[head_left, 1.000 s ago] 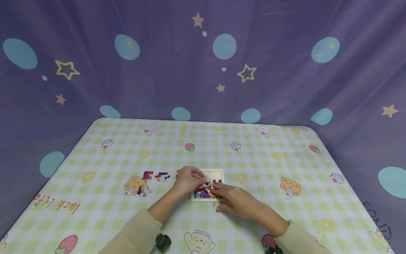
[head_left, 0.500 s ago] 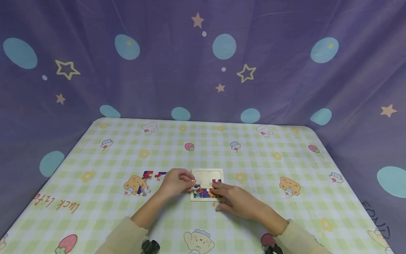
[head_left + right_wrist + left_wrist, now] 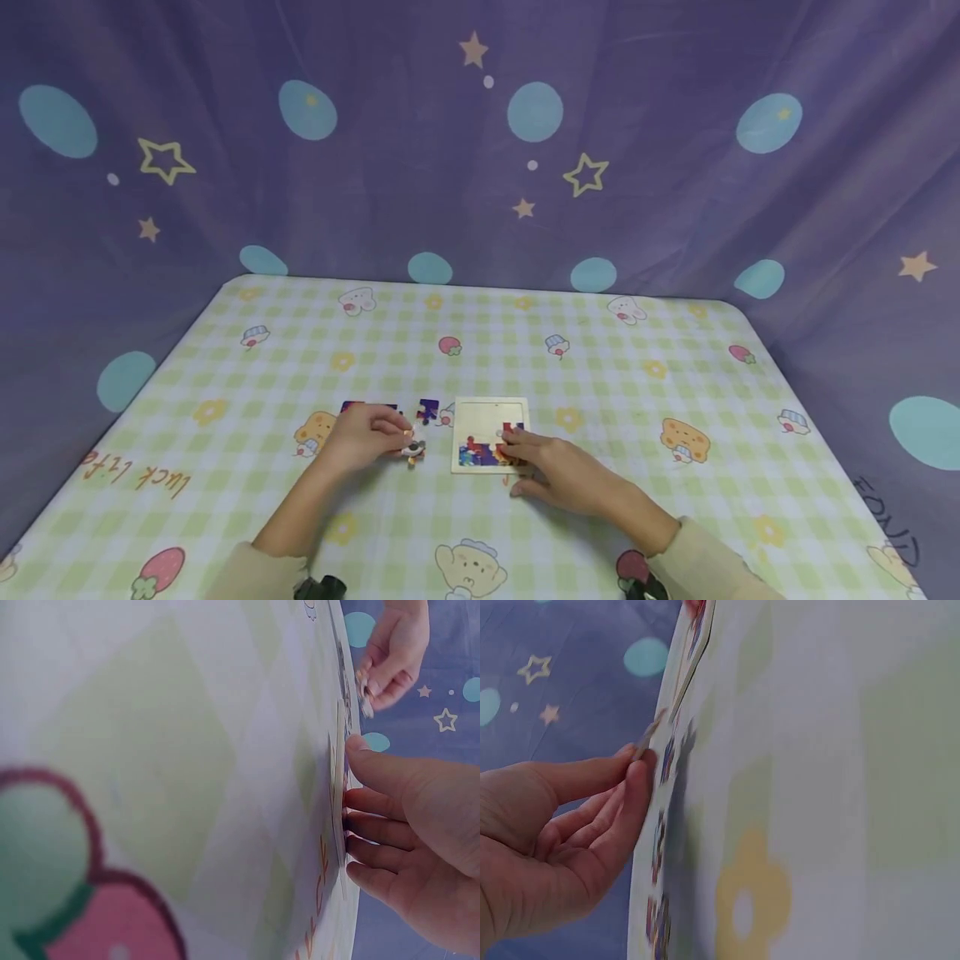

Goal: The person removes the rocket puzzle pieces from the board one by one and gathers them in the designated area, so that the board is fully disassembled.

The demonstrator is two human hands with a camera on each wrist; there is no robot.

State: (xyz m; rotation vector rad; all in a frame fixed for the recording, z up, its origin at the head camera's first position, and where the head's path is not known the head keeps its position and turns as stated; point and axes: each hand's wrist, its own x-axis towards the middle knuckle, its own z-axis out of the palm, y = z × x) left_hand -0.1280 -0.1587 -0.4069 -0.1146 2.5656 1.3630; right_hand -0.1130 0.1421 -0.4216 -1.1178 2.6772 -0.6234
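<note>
My left hand (image 3: 362, 439) pinches a jigsaw piece (image 3: 413, 450) with a white and dark print between thumb and fingers, left of the puzzle tray. The left wrist view shows that piece (image 3: 649, 735) nearly edge-on, raised over the table. A square, pale-rimmed puzzle tray (image 3: 491, 408) lies in front of me; colourful pieces (image 3: 480, 454) fill its near part and right side. On its right side rests my right hand (image 3: 562, 473), fingers extended over the pieces there. From the right wrist, the fingertips (image 3: 356, 796) lie along the tray's edge (image 3: 340, 761).
A loose purple jigsaw piece (image 3: 428, 410) lies between the left hand and the tray. More loose pieces (image 3: 392, 408) are partly hidden behind the left hand. A checked cloth (image 3: 675, 517) covers the table, and a purple curtain (image 3: 420, 167) hangs behind it.
My left hand has carried its jigsaw piece from over the tray leftward to beside it, uncovering the tray's left side and a purple piece. The right hand has stayed in place.
</note>
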